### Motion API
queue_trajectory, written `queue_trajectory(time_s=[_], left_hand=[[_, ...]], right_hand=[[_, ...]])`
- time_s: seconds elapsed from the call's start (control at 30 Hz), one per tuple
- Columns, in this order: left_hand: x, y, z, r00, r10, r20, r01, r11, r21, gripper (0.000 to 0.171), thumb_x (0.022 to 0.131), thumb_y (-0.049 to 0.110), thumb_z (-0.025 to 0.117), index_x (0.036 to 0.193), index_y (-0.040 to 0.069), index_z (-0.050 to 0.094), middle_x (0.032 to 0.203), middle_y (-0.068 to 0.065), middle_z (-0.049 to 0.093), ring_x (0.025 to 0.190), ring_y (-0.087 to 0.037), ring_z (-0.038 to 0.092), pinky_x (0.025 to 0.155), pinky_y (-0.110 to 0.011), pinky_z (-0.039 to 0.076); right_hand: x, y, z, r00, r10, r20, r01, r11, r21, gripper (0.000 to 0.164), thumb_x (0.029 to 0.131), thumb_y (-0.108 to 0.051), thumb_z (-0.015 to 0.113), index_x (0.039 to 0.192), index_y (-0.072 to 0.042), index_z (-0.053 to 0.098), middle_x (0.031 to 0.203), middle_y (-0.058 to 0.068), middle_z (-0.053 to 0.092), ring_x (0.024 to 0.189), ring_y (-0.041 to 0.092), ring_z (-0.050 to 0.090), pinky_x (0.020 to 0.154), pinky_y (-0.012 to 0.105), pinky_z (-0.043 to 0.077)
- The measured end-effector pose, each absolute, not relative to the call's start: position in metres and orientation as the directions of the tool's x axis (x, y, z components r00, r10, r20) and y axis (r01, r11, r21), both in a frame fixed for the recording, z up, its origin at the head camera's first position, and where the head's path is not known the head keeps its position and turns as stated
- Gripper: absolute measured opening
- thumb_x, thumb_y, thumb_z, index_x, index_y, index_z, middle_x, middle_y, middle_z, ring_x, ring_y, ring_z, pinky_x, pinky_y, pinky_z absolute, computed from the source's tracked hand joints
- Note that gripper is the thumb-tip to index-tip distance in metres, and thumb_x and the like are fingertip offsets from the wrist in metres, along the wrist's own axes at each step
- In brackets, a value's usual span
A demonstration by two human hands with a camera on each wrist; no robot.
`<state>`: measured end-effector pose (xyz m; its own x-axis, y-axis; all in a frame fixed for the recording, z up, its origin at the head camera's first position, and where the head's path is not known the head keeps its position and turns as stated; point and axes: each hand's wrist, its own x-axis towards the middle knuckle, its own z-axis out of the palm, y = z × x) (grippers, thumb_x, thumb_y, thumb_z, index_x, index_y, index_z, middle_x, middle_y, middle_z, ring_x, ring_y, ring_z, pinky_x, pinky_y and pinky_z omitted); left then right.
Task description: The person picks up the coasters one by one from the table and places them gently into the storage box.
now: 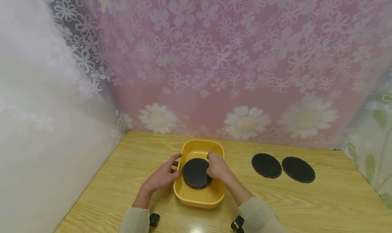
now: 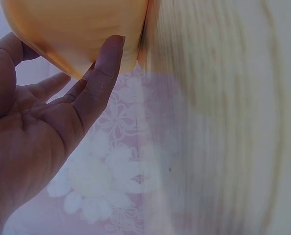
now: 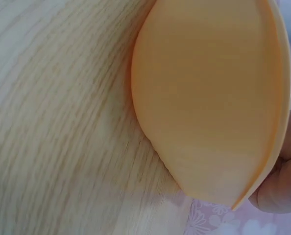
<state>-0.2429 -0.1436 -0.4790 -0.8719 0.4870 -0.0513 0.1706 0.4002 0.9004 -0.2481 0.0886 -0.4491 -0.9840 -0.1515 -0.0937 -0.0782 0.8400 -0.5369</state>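
A yellow plastic basin [image 1: 199,200] stands on the table. Inside lies a stack of round black coasters [image 1: 196,173], its thick edge showing at the front. My left hand [image 1: 163,175] holds the basin's left side, thumb at the rim. In the left wrist view, the left hand's fingers [image 2: 104,71] lie against the basin's outer wall [image 2: 72,29]. Reaching in over the right rim, my right hand [image 1: 218,166] pinches the right edge of the stack. The right wrist view shows mostly the outer wall [image 3: 209,98]; the right hand's fingertips are hidden behind the rim.
Two more black coasters, a nearer-left one [image 1: 266,165] and a right one [image 1: 298,169], lie side by side on the wooden table [image 1: 306,205], right of the basin. A flowered pink backdrop [image 1: 196,90] rises behind the table's far edge, with a pale sheet [image 1: 55,124] along the left.
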Motion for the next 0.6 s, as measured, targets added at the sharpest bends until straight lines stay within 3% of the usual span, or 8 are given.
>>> queue_trajectory(time_s=[0.3, 0.6], left_hand=[[-0.2407, -0.1444, -0.4808, -0.877, 0.477, -0.053, 0.174, 0.419, 0.891, 0.068, 0.096, 0.009, 0.054, 0.157, 0.01, 0.025, 0.137, -0.022, 0.047, 0.107, -0.031, 0.06, 0.072, -0.037, 0.052], [-0.2419, -0.1441, -0.4808, -0.875, 0.482, -0.046, 0.181, 0.414, 0.892, 0.067, 0.096, 0.009, 0.053, 0.157, 0.009, 0.024, 0.137, -0.022, 0.047, 0.109, -0.031, 0.06, 0.075, -0.038, 0.053]], right_hand=[[-0.2468, 0.0866, -0.4538, -0.985, -0.155, -0.072, -0.102, 0.869, -0.484, 0.032, 0.08, 0.012, 0.064, 0.111, 0.009, 0.059, 0.108, 0.023, 0.065, 0.09, 0.029, 0.063, 0.068, 0.034, 0.05], [-0.2406, 0.0877, -0.4493, -0.984, -0.163, -0.072, -0.102, 0.847, -0.522, 0.033, 0.086, 0.006, 0.061, 0.119, 0.009, 0.058, 0.115, 0.026, 0.063, 0.097, 0.032, 0.062, 0.072, 0.037, 0.05]])
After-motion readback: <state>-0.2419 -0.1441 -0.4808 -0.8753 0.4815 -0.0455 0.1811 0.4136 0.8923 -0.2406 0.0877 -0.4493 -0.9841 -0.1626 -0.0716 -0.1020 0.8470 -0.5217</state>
